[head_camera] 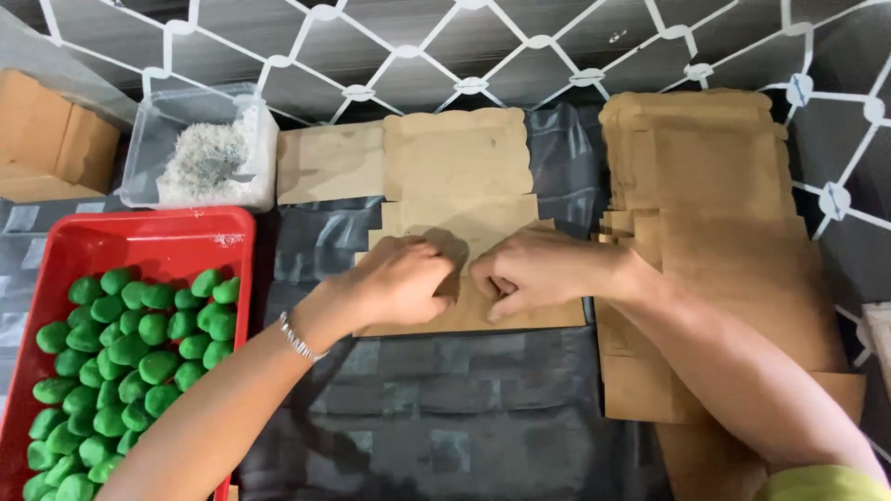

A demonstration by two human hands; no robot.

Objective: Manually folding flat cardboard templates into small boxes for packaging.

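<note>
While both sets of fingers (pixel 444 299) curl under and press down at mid-frame, the left hand (pixel 399 281) and right hand (pixel 531 271) sit knuckle to knuckle on a flat cardboard box blank (pixel 457 167), pinching a flap along its lower edge. That blank is plain brown card with a scalloped top edge and notched side tabs, lying unfolded on the dark plastic sheet (pixel 464 408) that covers the tabletop, and running from the hands up toward the top centre. A silver bracelet (pixel 299 338) circles the left wrist. At right, just beside the right forearm, lies a tall stack of matching blanks (pixel 715 186). At lower left, a red plastic tray (pixel 148 241) holds many rounded green lumps (pixel 139 353). Above it stands a clear tub (pixel 200 102) of whitish shreds, with a brown box (pixel 51 139) in the upper left corner.
</note>
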